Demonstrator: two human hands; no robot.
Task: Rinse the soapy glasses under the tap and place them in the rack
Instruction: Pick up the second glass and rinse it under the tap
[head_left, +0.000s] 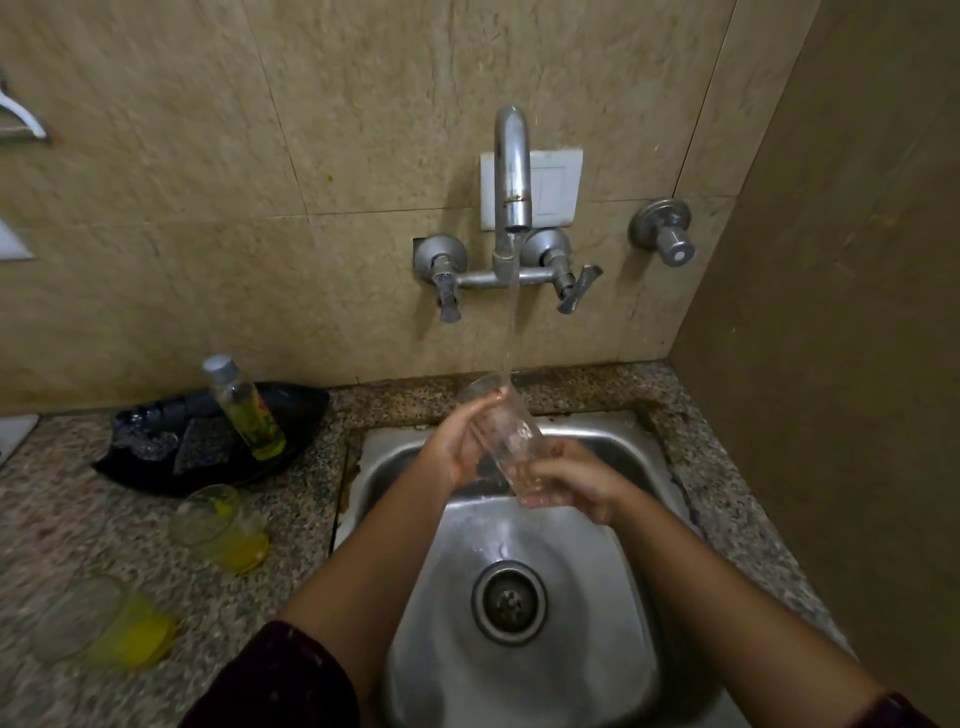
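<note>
Clear drinking glass tilted under the running chrome wall tap, over the steel sink. Left hand grip wraps its upper wall; right hand grip clenched round its base.

Risk: soap-slick glass slipping, striking steel.

Count: 1 held. 2 tipped on the speckled tabletop, left side: near yellow glass, far yellow glass. No rack seen.

Both forearms reach forward and converge in front of the body, bare from the elbows down, with dark sleeves ending near the elbows. The left hand wraps the upper part of a tilted glass, fingers curled round it. The right hand grips the glass's base, fingers curled underneath
</note>
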